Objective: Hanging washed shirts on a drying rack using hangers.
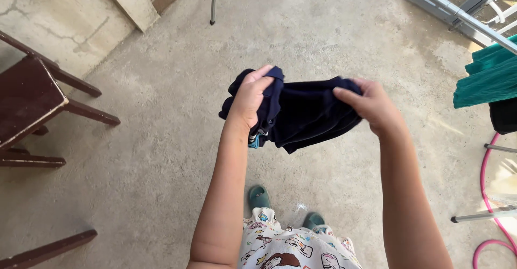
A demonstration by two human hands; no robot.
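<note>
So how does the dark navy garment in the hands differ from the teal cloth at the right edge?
The navy garment is bunched up, gripped by the left hand and right hand in mid-air; the teal cloth hangs draped at the frame's edge, untouched. The navy garment is almost black, the teal cloth bright green-blue. The navy garment shows whole, the teal cloth is cut off by the frame. Both are soft fabric.

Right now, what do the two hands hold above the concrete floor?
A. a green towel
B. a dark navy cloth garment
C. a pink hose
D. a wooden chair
B: the left hand and the right hand both grip a bunched dark navy garment between them.
</note>
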